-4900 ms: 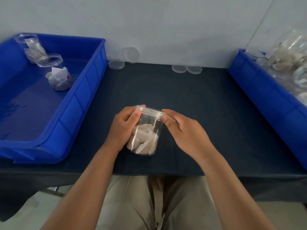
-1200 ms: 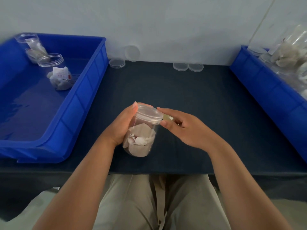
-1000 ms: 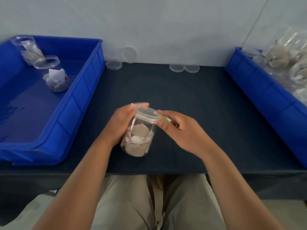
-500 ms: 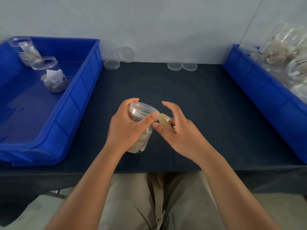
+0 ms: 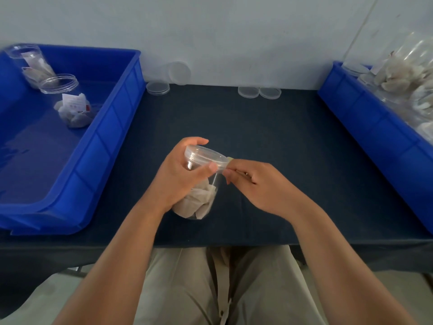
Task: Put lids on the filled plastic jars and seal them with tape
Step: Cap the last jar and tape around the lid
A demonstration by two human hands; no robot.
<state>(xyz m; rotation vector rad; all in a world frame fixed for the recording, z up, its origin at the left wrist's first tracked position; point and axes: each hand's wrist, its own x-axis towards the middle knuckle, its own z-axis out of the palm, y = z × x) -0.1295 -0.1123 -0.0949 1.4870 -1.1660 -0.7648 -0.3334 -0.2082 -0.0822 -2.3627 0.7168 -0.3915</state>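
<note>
Landmark: the held jar.

1. Jar (image 5: 198, 204): clear plastic, filled with pale paper sachets, held above the near middle of the desk (image 5: 281, 127), which was covered in dark blue cloth. Whether its base touched the desk could not be told.
2. Lid (image 5: 206, 156): clear, seated on the jar's mouth.
3. Left hand (image 5: 180, 177): wrapped round the jar's upper half, with the thumb lying against the lid's rim.
4. Right hand (image 5: 255, 184): just right of the jar, fingers curled, fingertips pinching a tab at the lid's rim.
5. Tape (image 5: 230, 158): a small yellowish tab at the right side of the lid's rim, held by the right hand.
6. Left bin (image 5: 105, 137): blue, well to the left of the jar. It held an open jar (image 5: 70, 106) with sachets and a label, and a further jar (image 5: 32, 64) behind that one.
7. Right bin (image 5: 375, 127): blue, well to the right of the jar, heaped with filled jars (image 5: 410, 76).
8. Spare lids, all behind the jar by the wall: one flat (image 5: 157, 87), one leaning upright (image 5: 179, 73) and a touching pair (image 5: 248, 92).
9. Beige trousers (image 5: 187, 289): nearer than the jar, below the desk's edge.
</note>
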